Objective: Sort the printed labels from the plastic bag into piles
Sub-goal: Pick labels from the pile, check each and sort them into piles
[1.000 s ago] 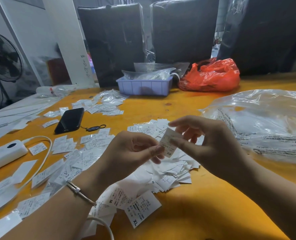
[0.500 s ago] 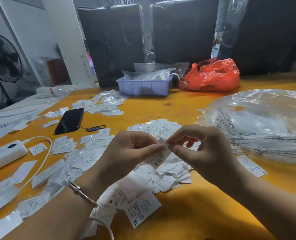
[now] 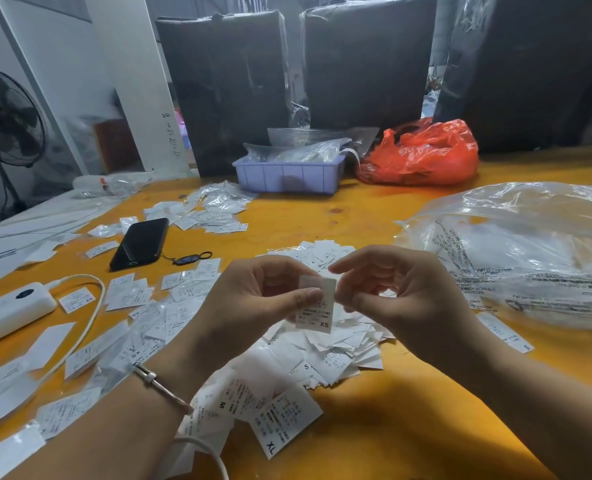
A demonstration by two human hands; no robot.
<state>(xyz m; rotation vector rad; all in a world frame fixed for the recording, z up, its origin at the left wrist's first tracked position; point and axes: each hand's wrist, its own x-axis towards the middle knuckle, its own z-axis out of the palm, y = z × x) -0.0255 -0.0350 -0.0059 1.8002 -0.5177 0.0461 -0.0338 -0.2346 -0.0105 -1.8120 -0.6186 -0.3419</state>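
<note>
The left hand pinches one small white label tight. The right hand nips its edge, above the label pile.

Dim, soft indoor light, wide-angle view

We see the yellow worktop evenly lit with faint shadows, glare on the clear plastic bag, a murky background, and bent, slightly soft edges.

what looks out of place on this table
One stray label lies alone right of the central heap, beside the clear plastic bag. A phone sits among the labels at left.
</note>
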